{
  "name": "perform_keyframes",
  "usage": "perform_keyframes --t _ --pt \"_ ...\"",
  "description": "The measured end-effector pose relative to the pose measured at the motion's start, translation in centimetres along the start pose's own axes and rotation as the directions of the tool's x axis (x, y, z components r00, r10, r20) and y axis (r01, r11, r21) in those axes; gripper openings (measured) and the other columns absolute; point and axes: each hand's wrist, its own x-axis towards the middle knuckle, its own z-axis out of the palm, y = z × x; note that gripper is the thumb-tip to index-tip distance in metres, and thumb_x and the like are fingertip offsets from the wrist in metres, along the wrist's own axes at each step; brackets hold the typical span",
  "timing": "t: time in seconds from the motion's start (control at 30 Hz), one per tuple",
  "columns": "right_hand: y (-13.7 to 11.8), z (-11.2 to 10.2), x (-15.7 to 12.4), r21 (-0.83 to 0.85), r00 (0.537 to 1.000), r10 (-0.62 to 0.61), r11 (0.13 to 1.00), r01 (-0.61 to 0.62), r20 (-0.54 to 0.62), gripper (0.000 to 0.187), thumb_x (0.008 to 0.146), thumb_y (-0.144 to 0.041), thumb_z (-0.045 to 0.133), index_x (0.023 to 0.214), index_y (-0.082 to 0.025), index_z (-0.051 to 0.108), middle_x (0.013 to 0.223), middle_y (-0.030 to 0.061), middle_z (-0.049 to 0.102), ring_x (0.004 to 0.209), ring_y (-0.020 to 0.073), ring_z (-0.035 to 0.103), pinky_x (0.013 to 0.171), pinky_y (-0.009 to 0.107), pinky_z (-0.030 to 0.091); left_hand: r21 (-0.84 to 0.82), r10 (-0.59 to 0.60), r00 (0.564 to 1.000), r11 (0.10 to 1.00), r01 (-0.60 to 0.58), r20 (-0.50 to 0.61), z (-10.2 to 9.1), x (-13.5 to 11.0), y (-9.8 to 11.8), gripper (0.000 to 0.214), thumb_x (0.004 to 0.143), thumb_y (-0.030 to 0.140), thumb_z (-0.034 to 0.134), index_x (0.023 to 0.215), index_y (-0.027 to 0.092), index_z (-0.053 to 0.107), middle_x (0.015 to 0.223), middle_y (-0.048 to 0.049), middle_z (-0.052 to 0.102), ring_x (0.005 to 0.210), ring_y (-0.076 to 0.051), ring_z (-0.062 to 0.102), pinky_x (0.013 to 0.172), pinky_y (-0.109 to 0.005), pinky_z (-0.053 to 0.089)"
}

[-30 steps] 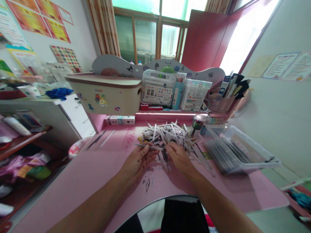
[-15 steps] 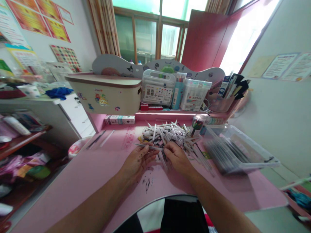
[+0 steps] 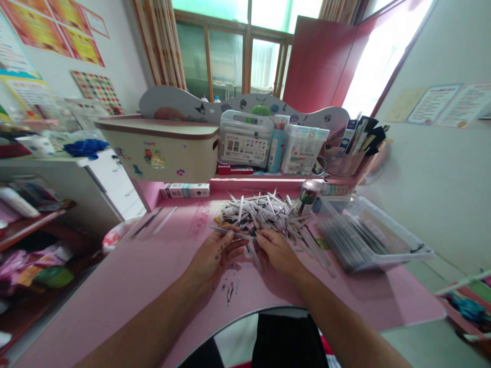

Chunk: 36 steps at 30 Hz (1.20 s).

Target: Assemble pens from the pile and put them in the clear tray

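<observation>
A slim, pale pen lies level across both hands above the pink desk. My left hand, dark smudges on its skin, pinches it between thumb and fingers, and its pointed end sticks out to the left. At the pen's other end, my right hand is closed with thumb and fingertips together. Just beyond my hands spreads a heap of pen parts, mostly white and clear tubes with dark pieces among them. Several clear tubes lie loose right of my right hand.
A clear plastic bin holding rows of pens stands at the right. Behind the heap is a can. Two thin sticks lie at the left by a long box. A lidded storage box and marker cases fill the shelf.
The view has turned slightly to the right, so the room shifts left in the picture. Both hands keep nearly the same hold on the pen.
</observation>
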Motion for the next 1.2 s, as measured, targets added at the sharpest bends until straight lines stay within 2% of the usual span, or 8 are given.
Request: perform_keyframes --t 0.13,0.23,0.33,0.43,0.53,0.63,0.9,1.2 --pt "-0.5 -0.6 0.1 0.032 0.994 0.063 0.997 -0.066 0.088 0.036 0.092 -0.048 0.049 0.069 -0.021 0.054 0.057 -0.0025 0.049 0.050 0.0116 0.045 0.048 0.024 0.033 0.012 0.009 0.998 1.000 -0.010 0.061 -0.3 0.0 0.0 0.017 0.087 0.024 0.070 0.101 0.019 0.063 0.100 -0.0084 0.076 0.075 -0.019 0.073 0.071 -0.041 0.065" --pt "-2.1 -3.2 0.1 -0.221 1.000 0.001 0.975 -0.002 -0.006 0.025 0.092 -0.037 0.049 0.076 -0.020 0.058 0.067 -0.0001 0.059 0.060 0.0142 0.054 0.057 0.026 0.038 -0.018 0.025 1.000 1.000 -0.025 0.017 -0.2 0.0 0.3 0.012 0.087 0.022 0.068 0.098 0.018 0.064 0.096 -0.0069 0.075 0.073 -0.017 0.071 0.067 -0.036 0.064" --pt "-3.6 -6.6 -0.1 -0.584 0.989 -0.068 0.811 -0.022 -0.132 0.008 0.087 -0.020 0.054 0.084 -0.018 0.062 0.083 0.0038 0.068 0.078 0.0172 0.060 0.071 0.028 0.039 -0.006 0.041 0.998 0.999 -0.041 -0.053 -0.1 0.0 0.5 0.007 0.089 0.023 0.066 0.092 0.017 0.063 0.087 -0.0070 0.075 0.071 -0.016 0.071 0.062 -0.028 0.062" --pt "-4.2 -8.7 -0.8 -0.820 0.986 0.068 0.549 -0.164 -0.152 0.009 0.087 -0.017 0.056 0.086 -0.017 0.065 0.086 0.0077 0.070 0.082 0.0200 0.062 0.071 0.029 0.037 0.019 0.039 0.997 0.999 -0.038 -0.067 0.0 0.0 0.5 0.012 0.089 0.028 0.067 0.090 0.017 0.063 0.077 -0.0051 0.071 0.065 -0.016 0.069 0.056 -0.026 0.059" --pt "-4.0 -8.7 -1.8 -0.901 0.967 0.201 0.374 -0.221 -0.154 0.013 0.088 -0.018 0.056 0.094 -0.017 0.068 0.094 0.0109 0.073 0.090 0.0241 0.065 0.069 0.030 0.036 0.036 0.042 0.998 0.999 -0.040 -0.055 0.3 -0.1 0.3 0.018 0.085 0.031 0.071 0.092 0.016 0.064 0.071 0.0000 0.065 0.054 -0.011 0.062 0.047 -0.020 0.052" --pt "-3.6 -7.6 -2.5 -0.921 0.958 0.241 0.315 -0.231 -0.157 0.022 0.089 -0.015 0.052 0.105 -0.017 0.067 0.107 0.0141 0.073 0.099 0.0271 0.066 0.072 0.031 0.039 0.078 0.027 0.999 0.997 -0.024 -0.044 0.5 -0.3 0.2 0.022 0.082 0.032 0.074 0.093 0.014 0.065 0.066 0.0030 0.059 0.046 -0.007 0.054 0.042 -0.017 0.045" --pt "-2.6 -7.7 -2.6 -0.885 0.960 0.236 0.400 -0.238 -0.151 0.033 0.083 -0.009 0.052 0.115 -0.014 0.062 0.105 0.0138 0.073 0.095 0.0249 0.066 0.076 0.031 0.040 0.142 -0.006 1.000 0.990 0.006 0.002 0.9 -0.7 -0.3 0.020 0.085 0.034 0.068 0.096 0.018 0.061 0.061 0.0047 0.055 0.039 -0.009 0.047 0.034 -0.022 0.043" --pt "-4.1 -8.9 -3.5 -0.490 0.994 0.070 0.872 -0.021 0.082 0.021 0.075 -0.018 0.062 0.094 -0.020 0.070 0.068 -0.0016 0.060 0.061 0.0138 0.051 0.056 0.026 0.034 0.150 -0.093 0.988 0.986 0.075 0.122 1.2 -1.6 -0.8 0.020 0.087 0.035 0.065 0.098 0.019 0.060 0.060 0.0046 0.053 0.039 -0.010 0.045 0.034 -0.022 0.040"
